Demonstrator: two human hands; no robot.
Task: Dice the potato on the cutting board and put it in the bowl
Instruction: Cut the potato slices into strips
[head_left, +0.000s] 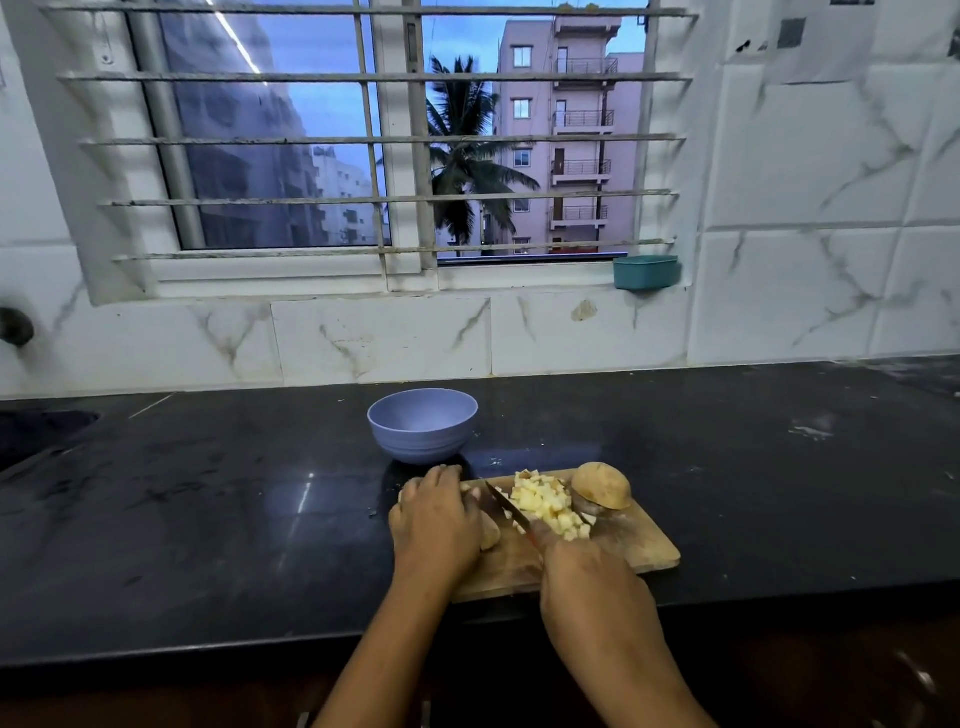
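Left hand (434, 519): fingers close together and bent down, pressing on a potato piece (491, 532).
Potato piece: on the cutting board (639, 545), peeking out on the right side of the left fingers.
Right hand (587, 582): wrapped round the knife (506, 506) handle; its fingertips are hidden.
Knife: the blade points away and to the left, just beside the left fingers.
Next cut, I think: the right hand does it, and the left fingers must stay tucked.
Diced pile (548, 501): right of the blade.
Potato half (602, 484): past the pile, uncut.
Bowl (422, 425): beyond the left fingertips, off the board.
Writing: none to read.
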